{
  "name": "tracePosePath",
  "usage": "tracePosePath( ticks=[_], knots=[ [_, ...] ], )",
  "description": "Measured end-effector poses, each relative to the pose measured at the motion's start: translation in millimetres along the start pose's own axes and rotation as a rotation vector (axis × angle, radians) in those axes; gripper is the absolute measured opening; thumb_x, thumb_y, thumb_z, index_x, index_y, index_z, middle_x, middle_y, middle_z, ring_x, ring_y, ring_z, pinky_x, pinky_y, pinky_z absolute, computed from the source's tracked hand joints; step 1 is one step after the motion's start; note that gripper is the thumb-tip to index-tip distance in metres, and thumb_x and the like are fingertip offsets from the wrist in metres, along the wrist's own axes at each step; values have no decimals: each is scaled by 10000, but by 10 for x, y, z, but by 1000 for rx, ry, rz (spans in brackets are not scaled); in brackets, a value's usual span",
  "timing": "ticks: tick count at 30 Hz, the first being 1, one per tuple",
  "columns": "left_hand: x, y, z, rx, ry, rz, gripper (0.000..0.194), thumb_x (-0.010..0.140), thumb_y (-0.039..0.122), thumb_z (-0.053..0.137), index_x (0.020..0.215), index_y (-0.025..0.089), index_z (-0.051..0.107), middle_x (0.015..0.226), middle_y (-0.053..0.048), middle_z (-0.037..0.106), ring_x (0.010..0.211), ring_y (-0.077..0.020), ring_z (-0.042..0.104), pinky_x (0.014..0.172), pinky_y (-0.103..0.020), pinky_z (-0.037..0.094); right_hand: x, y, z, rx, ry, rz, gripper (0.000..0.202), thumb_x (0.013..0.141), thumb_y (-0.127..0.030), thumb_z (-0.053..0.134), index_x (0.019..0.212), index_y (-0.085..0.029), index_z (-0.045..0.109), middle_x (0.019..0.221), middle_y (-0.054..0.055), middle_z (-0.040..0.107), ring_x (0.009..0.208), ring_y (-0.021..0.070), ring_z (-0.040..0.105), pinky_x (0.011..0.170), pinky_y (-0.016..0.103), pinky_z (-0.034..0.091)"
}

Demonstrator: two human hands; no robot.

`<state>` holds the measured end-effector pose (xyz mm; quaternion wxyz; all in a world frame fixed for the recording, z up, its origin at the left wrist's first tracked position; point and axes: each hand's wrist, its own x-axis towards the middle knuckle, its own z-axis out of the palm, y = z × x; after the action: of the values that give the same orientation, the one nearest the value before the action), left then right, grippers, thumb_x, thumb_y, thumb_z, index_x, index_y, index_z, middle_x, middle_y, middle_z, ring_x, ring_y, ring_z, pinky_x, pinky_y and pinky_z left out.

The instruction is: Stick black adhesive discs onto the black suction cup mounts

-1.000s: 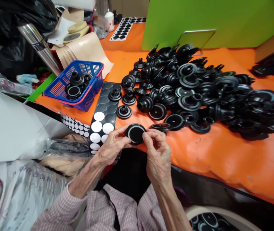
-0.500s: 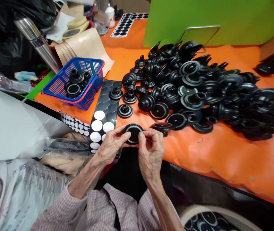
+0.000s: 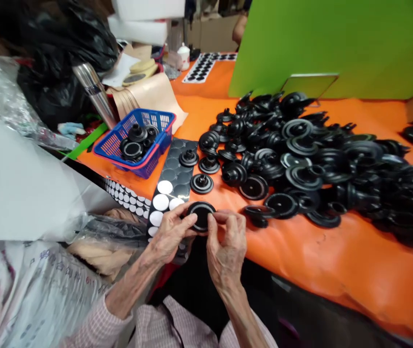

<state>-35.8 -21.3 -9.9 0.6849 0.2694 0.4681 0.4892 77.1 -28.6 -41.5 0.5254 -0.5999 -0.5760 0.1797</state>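
A round black plastic disc [image 3: 201,216] with a pale ring near its rim is held up at the table's front edge, its flat face toward me. My left hand [image 3: 172,228] grips its left side, thumb on the face. The thumb and fingers of my right hand [image 3: 227,241] pinch the right rim. Beside my left hand lies a black sticker sheet [image 3: 177,166], showing white circles at its near end where round stickers are gone. Two stemmed black discs, one a black disc [image 3: 201,183], sit just beyond the held one.
A large heap of black discs [image 3: 264,140] spreads over the orange table [image 3: 301,256]. A blue basket [image 3: 99,147] holding several discs stands at the left. Behind are a steel flask [image 3: 94,89], brown paper [image 3: 148,99] and a green board [image 3: 330,48].
My view has tilted up and shifted left, so the table things appear lower and further right. Both hands keep the disc in nearly the same hold.
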Motion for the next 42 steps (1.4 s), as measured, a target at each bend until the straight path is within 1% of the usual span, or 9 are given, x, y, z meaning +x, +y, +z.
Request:
tracePosePath(
  ticks=[3, 6, 8, 11, 15, 19, 24, 30, 42],
  knots=[
    [-48, 43, -34, -39, -34, 11, 398, 751, 300, 732, 1102, 126, 658, 1034, -114, 693, 870, -223, 686, 717, -319, 578, 36, -12, -23, 219, -15, 268, 260, 806, -419, 638, 944, -213, 559, 905, 51, 600, 800, 197, 595, 688, 340, 518],
    [18, 169, -104, -25, -60, 70, 443, 757, 344, 721, 1124, 111, 641, 1043, -133, 685, 839, -229, 687, 698, -333, 573, 217, -38, 42, 464, -265, 478, 340, 727, -498, 699, 856, -197, 606, 773, 29, 627, 681, 185, 597, 584, 301, 502],
    [96, 404, -172, 26, -15, 127, 497, 738, 357, 733, 1154, 107, 623, 1067, -137, 674, 831, -227, 683, 692, -341, 572, 429, -178, 172, 553, -416, 452, 348, 726, -516, 692, 694, -183, 594, 620, -5, 562, 573, 145, 530, 511, 266, 447],
    [153, 966, -283, 201, 135, 270, 596, 706, 358, 756, 1218, 106, 585, 1023, -117, 672, 792, -201, 670, 694, -341, 565, 828, -588, 440, 724, -464, 352, 357, 731, -497, 688, 642, -178, 554, 569, -38, 499, 521, 101, 470, 494, 236, 407],
    [102, 1466, -444, 625, 401, 598, 513, 770, 465, 673, 1178, 157, 616, 879, -52, 664, 670, -152, 636, 644, -287, 505, 1260, -929, 666, 989, -484, 277, 330, 763, -476, 638, 926, -202, 553, 817, 0, 617, 612, 123, 601, 634, 309, 517],
    [65, 1043, -630, 911, 382, 307, 364, 759, 453, 664, 937, 137, 665, 819, -60, 650, 738, -176, 605, 685, -299, 470, 1060, -547, 613, 561, -427, 133, 262, 843, -436, 538, 919, -191, 593, 842, 37, 645, 746, 177, 638, 761, 388, 532],
    [270, 362, -684, 663, 445, 135, 534, 613, 405, 795, 1031, 145, 587, 850, -39, 635, 741, -164, 589, 685, -287, 459, 358, 96, 597, 168, -386, -66, 276, 860, -324, 458, 1025, -178, 625, 1185, 142, 616, 1142, 256, 557, 1002, 504, 431],
    [395, 460, -556, 202, 114, -102, 371, 564, 327, 819, 833, 116, 673, 741, -42, 684, 646, -141, 592, 667, -277, 464, 259, 94, 609, 147, -362, -41, 294, 880, -351, 506, 1091, -182, 623, 1201, 143, 606, 1152, 255, 549, 1002, 501, 441],
    [326, 493, -563, 195, 90, -106, 436, 513, 329, 844, 857, 104, 698, 716, -44, 685, 659, -148, 588, 666, -267, 455, 402, 75, 544, 150, -358, -13, 267, 875, -421, 526, 945, -189, 639, 956, 95, 659, 912, 231, 606, 813, 404, 513]
  ],
)
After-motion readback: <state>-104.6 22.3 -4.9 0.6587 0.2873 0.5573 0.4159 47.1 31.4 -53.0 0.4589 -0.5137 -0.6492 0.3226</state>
